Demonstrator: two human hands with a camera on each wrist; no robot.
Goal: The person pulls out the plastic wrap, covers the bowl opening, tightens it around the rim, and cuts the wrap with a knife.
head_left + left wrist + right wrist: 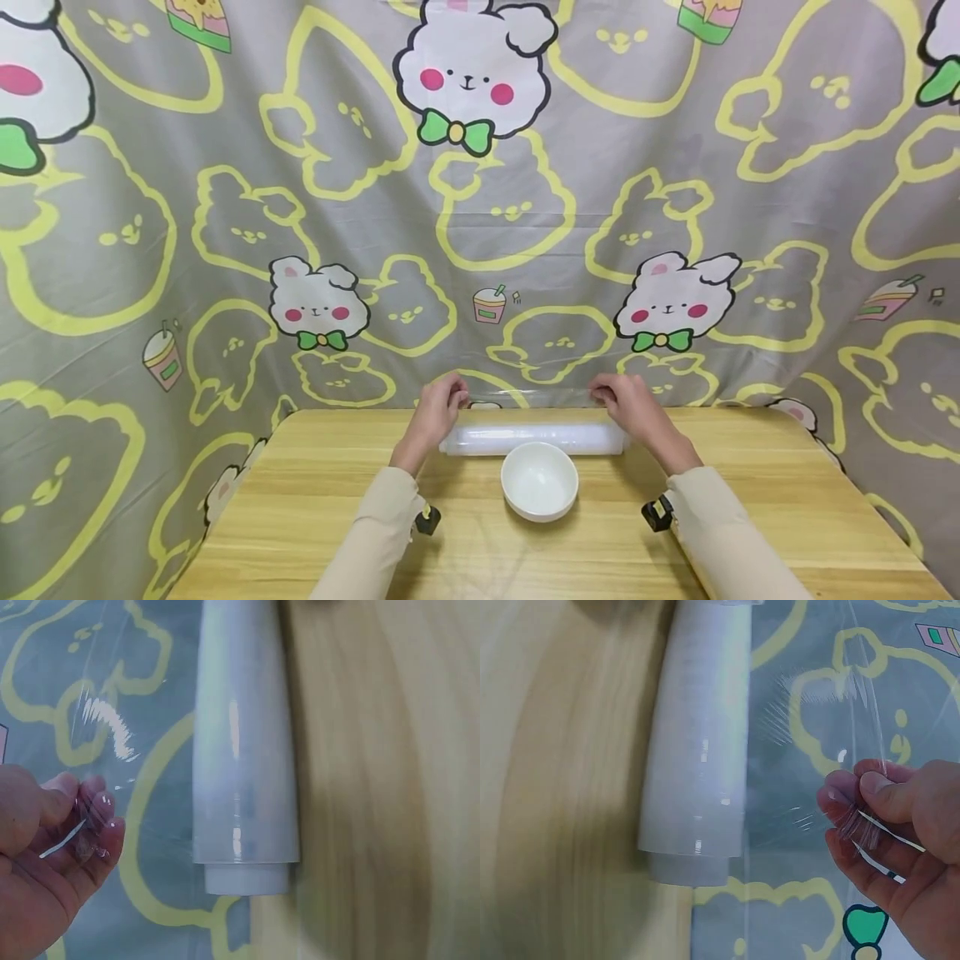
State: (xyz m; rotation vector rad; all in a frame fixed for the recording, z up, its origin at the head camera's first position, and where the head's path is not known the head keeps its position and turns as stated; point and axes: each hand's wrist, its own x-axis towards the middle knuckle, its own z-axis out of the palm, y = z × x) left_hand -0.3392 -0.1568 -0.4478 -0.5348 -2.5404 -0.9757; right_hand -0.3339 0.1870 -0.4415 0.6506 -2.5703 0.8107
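A roll of clear plastic wrap (536, 438) lies crosswise on the table, its core end showing in both wrist views. From it a transparent sheet of film (112, 727) stretches between the two hands. My left hand (441, 408) pinches one corner of the film between thumb and fingers, beyond the roll's left end. At the other corner, my right hand (626, 404) pinches the bunched film (859, 825) with thumb and fingers. A white bowl (540, 482) stands upright on the near side of the roll, between the forearms; neither hand touches it.
The wooden table (315, 492) ends at a grey patterned cloth (510, 225) hanging behind it. Small black devices (427, 518) are strapped at both wrists, over beige sleeves (378, 521). Table surface extends to both sides of the arms.
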